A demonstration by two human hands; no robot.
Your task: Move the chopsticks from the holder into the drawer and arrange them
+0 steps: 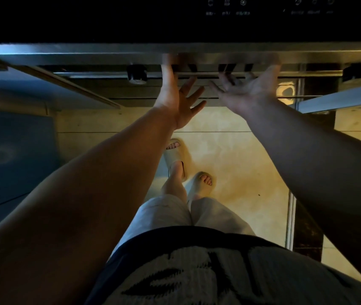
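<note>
Both hands, the left hand (176, 100) and right hand (249, 92), reach open and empty under the drawer front (109, 55); no chopsticks are visible, so the task looks barely begun.

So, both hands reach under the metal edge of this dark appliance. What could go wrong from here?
1. The fingertips of the left hand and right hand sit close under the steel edge; if it slides, they might get pinched.
2. The light is dim and no chopsticks are visible, so a grab by feel may miss.
3. The feet, in open slippers, stand directly below; anything dropped could land on the toes.
</note>
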